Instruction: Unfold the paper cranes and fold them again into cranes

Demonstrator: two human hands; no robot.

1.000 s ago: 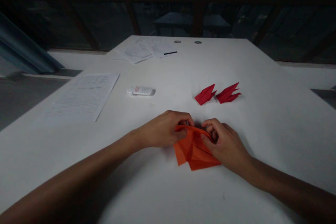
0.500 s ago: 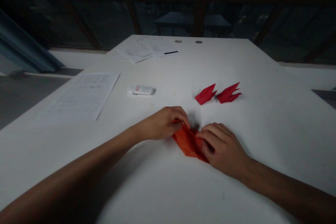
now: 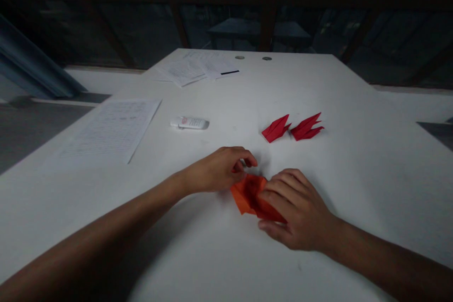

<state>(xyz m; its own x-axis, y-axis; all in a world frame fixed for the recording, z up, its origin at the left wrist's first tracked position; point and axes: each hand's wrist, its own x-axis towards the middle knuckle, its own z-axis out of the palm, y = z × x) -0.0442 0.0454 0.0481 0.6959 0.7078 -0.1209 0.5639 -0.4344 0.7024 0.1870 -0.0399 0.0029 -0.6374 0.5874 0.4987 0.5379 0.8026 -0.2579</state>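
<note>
Between my hands, an orange folded paper (image 3: 249, 196) lies partly opened on the white table (image 3: 219, 255). At its upper left corner is my left hand (image 3: 230, 167), thumb against the paper's edge and index finger raised off it, with a gap between them. My right hand (image 3: 297, 207) grips the paper's right side, fingers laid over the top and thumb at the near edge. Beyond the hands sit two red folded paper pieces, one (image 3: 276, 129) left of the other (image 3: 306, 127).
A white remote-like device (image 3: 190, 123) lies left of the red pieces. A printed sheet (image 3: 109, 130) is on the left. More papers (image 3: 187, 68) with a black strip (image 3: 230, 72) lie at the back, near two round table inserts (image 3: 239, 57). Dark windows stand behind.
The orange paper has spread wider. My left index finger has lifted off its edge, and my right thumb has moved out from inside the fold to the near edge.
</note>
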